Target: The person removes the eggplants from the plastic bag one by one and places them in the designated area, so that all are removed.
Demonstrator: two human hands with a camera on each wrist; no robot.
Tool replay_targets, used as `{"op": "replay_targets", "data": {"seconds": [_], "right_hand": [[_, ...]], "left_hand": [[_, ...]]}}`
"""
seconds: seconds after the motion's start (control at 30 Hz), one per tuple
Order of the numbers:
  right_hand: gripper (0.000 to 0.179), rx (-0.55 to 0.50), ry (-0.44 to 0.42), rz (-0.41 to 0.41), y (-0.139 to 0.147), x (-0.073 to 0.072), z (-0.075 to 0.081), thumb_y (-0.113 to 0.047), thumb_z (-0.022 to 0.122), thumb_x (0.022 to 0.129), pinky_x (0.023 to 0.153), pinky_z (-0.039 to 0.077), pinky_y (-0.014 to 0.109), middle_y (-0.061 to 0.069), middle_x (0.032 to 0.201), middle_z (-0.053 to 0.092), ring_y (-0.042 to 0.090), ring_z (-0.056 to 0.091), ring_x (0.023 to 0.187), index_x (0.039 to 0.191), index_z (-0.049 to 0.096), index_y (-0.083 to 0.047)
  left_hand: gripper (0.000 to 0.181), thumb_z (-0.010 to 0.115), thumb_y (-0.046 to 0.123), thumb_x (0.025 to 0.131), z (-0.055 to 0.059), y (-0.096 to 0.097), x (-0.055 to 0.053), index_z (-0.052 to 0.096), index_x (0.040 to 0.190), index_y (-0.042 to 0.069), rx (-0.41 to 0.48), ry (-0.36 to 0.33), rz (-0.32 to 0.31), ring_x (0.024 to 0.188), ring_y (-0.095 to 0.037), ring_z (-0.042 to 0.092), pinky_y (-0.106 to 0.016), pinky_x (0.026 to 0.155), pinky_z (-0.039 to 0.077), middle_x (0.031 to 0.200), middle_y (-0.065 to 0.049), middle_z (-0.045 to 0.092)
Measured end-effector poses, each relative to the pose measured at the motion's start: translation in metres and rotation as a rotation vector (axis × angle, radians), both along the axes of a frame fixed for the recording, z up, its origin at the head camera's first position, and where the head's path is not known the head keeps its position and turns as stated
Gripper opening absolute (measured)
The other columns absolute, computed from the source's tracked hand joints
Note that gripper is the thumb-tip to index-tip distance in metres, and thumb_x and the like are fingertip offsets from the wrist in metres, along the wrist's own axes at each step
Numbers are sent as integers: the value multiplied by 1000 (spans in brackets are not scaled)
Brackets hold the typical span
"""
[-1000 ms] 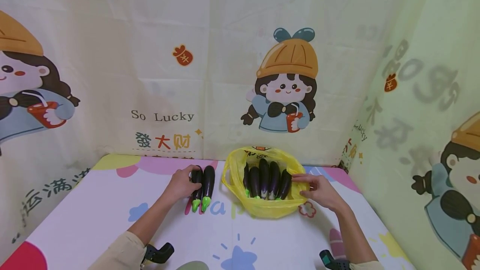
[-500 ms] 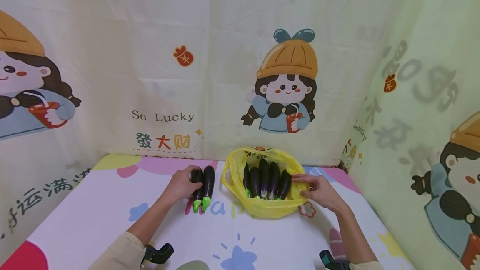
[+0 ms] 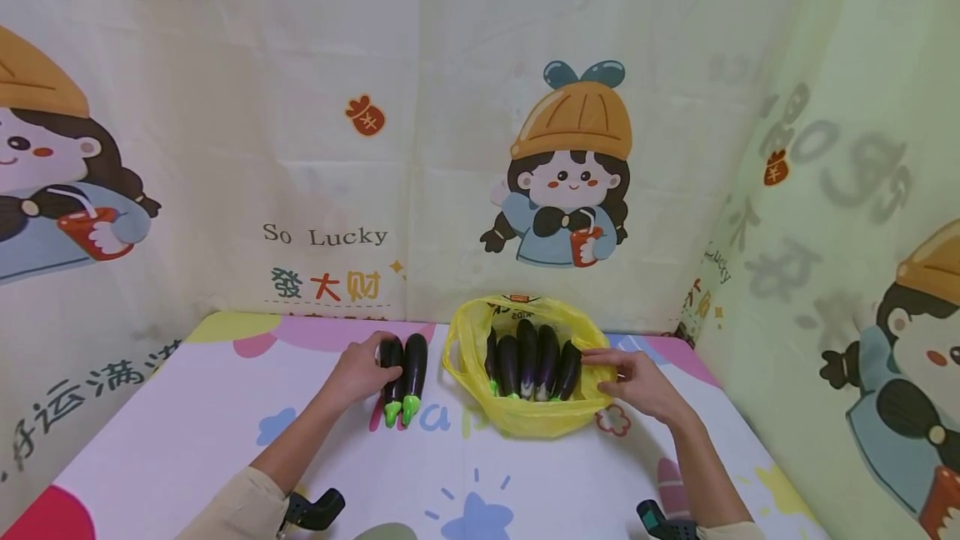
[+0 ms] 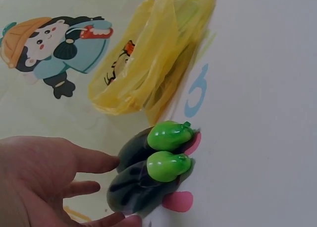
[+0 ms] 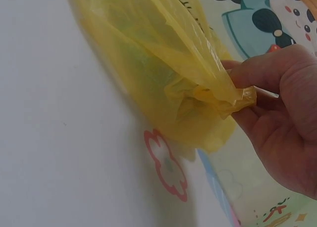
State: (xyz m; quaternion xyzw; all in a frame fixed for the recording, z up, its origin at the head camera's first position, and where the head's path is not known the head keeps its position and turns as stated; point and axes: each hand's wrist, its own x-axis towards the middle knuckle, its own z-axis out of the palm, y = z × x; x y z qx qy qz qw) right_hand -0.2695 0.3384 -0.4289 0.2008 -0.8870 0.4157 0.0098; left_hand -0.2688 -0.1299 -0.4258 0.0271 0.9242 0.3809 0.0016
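Two dark purple eggplants with bright green caps lie side by side on the table in the head view. My left hand (image 3: 358, 373) holds the left eggplant (image 3: 392, 392), thumb on one side and fingertips on the other. The right-hand eggplant (image 3: 415, 369) lies against it, also visible as the upper eggplant (image 4: 132, 150) in the left wrist view. A yellow plastic bag (image 3: 536, 422) stands with its mouth spread, several eggplants (image 3: 528, 361) inside. At the bag's right rim, my right hand (image 3: 641, 386) pinches the gathered plastic (image 5: 237, 100) between thumb and fingers.
The printed white table (image 3: 187, 432) meets a patterned cloth backdrop (image 3: 450, 190) just behind the bag. Another cloth wall (image 3: 810, 290) borders the table's right side. The bag sits a short way right of the two loose eggplants.
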Motion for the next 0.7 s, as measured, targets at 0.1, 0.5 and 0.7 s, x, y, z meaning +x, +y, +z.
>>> {"op": "replay_targets", "data": {"seconds": [0.1,0.5,0.7], "right_hand": [[40,5,5,-3,0,0,0,-1,71,90,85,58,22,15,139,67,43,53,132,130,72,-2],[38,9,25,-9,0,1,1,-1,71,90,84,58,21,18,138,67,39,55,130,129,72,0],[39,1,3,-15,-1,1,0,-1,71,91,86,57,20,16,140,67,41,52,134,129,73,-2]], "left_hand": [[61,75,16,93,3,0,0,50,148,5,-30,19,17,105,-42,58,-53,79,61,127,-34,54],[59,72,16,92,20,1,-1,53,146,2,-62,114,77,109,-44,52,-53,82,55,131,-34,49],[48,71,13,93,26,9,-7,60,140,4,-59,189,53,112,-41,53,-52,86,57,129,-27,54]]}}
